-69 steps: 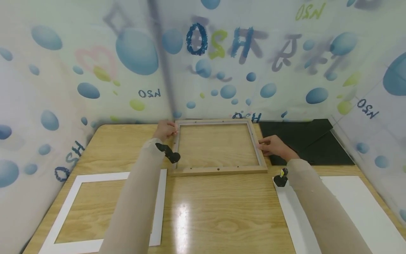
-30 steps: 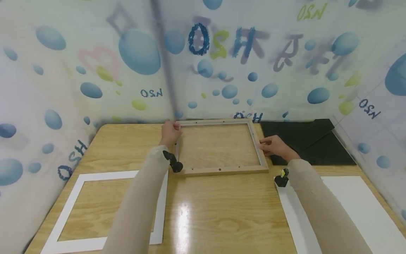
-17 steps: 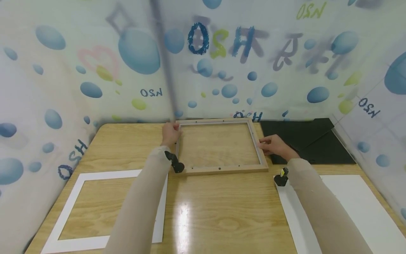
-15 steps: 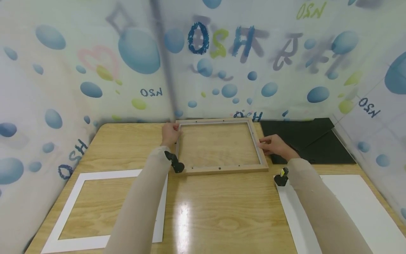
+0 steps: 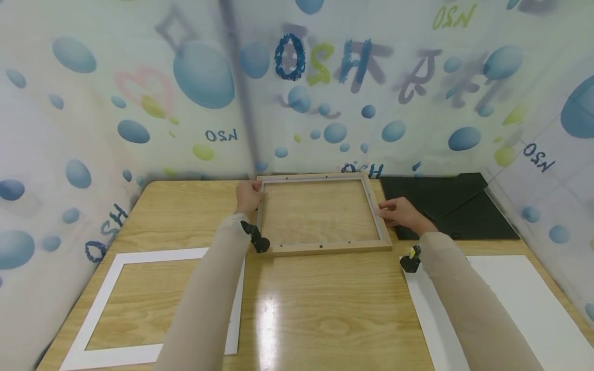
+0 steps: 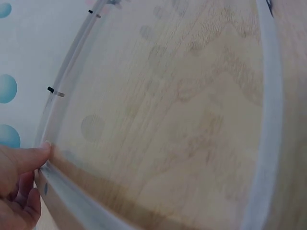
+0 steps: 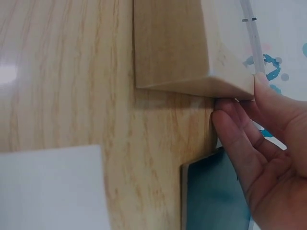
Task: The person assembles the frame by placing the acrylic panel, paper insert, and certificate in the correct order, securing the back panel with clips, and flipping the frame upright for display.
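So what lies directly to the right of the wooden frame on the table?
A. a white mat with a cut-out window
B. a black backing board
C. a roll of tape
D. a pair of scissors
B: the black backing board lies flat just right of the wooden frame, beside the right hand; the white mat sits at the near left.

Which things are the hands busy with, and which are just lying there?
Busy with:
- frame, wooden, flat on the table
- left hand, gripping its left side
- right hand, gripping its right side

Just lying there:
- white mat, front left
- white sheet, front right
- black boards, back right
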A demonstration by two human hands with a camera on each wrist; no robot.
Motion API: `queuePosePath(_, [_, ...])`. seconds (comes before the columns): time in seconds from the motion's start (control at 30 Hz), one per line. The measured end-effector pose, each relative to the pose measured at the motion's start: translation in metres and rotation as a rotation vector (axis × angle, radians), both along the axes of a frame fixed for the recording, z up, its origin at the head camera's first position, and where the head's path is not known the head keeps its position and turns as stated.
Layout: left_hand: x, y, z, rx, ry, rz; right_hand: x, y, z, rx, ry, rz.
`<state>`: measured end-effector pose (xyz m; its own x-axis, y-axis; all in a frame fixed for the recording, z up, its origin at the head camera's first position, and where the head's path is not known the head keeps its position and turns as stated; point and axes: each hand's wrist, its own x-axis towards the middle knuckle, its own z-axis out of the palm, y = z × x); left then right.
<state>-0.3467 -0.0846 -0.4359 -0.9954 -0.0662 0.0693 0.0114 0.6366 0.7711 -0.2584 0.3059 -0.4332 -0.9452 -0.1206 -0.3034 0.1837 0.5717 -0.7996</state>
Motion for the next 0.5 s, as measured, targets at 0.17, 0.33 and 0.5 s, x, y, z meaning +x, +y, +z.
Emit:
queuePosePath(0.17, [-0.0010, -0.0001, -0.0023, -0.001, 0.011, 0.010, 0.0005, -0.0002, -0.0007, 0.004, 0.002, -0.005])
queuePosePath(0.33, [0.0007, 0.0004, -0.0016, 0.017, -0.001, 0.016, 0.0002, 0.0008, -0.0015, -0.002, 0.008, 0.002])
queuePosePath(0.5, [0.0015, -0.0015, -0.0001, 0.043, -0.026, 0.009, -0.0005, 0.0015, -0.0021, 0.000, 0.012, 0.009])
